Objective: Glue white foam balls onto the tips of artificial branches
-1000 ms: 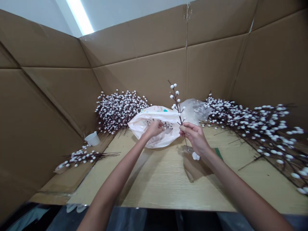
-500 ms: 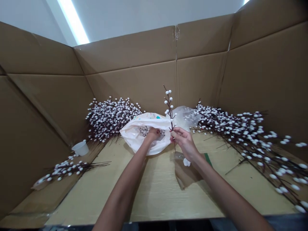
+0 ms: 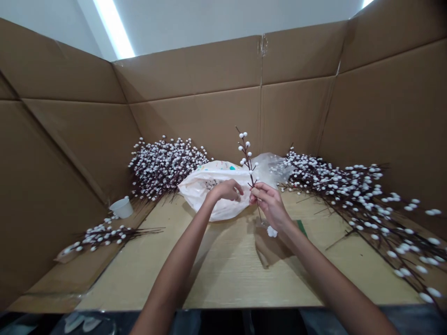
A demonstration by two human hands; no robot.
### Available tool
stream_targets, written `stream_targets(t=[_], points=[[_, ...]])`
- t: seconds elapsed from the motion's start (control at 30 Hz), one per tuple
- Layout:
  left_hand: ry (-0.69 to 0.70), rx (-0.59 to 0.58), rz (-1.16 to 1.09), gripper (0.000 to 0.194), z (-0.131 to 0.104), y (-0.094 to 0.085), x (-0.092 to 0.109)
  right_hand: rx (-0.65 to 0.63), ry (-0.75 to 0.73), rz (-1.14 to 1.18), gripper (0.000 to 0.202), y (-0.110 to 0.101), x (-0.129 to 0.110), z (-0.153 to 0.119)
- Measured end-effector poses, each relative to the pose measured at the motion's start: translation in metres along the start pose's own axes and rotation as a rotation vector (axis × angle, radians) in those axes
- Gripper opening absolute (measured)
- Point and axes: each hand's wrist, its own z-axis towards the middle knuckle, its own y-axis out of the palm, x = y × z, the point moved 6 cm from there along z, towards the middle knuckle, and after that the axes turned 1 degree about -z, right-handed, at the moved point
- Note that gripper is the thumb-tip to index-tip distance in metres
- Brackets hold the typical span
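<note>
My right hand [image 3: 267,200] grips a thin brown twig [image 3: 249,160] by its lower stem; it stands nearly upright and carries several white berries. Over the right part of an open white plastic bag [image 3: 195,195] is my left hand [image 3: 230,190], its fingers curled; whether they hold a small berry is too small to tell. Loose white berries [image 3: 210,184] lie inside the bag, partly hidden by my left hand. Beneath my right hand are a brown sheet [image 3: 270,251] and a small white blob [image 3: 272,231].
Berry branches are heaped at the back left [image 3: 164,167] and along the right [image 3: 335,184]. A white cup [image 3: 121,208] and a smaller bunch [image 3: 104,236] lie left. Clear plastic [image 3: 272,166] sits behind my right hand. Cardboard walls [image 3: 195,121] surround the table [image 3: 216,274].
My left hand has come up out of the bag's berries and moved right, towards the twig. The twig leans slightly more to the left in my right hand. The view has shifted a little.
</note>
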Motion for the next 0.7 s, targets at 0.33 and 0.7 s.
stream_targets(t=[0.33, 0.7], points=[[0.603, 0.360, -0.828, 0.022, -0.076, -0.079, 0.066, -0.080, -0.293, -0.092, 0.019, 0.042, -0.073, 0.001], [0.820, 0.446, -1.628, 0.010, -0.106, -0.086, 0.084, -0.058, -0.628, -0.238, 0.009, 0.090, -0.125, -0.007]])
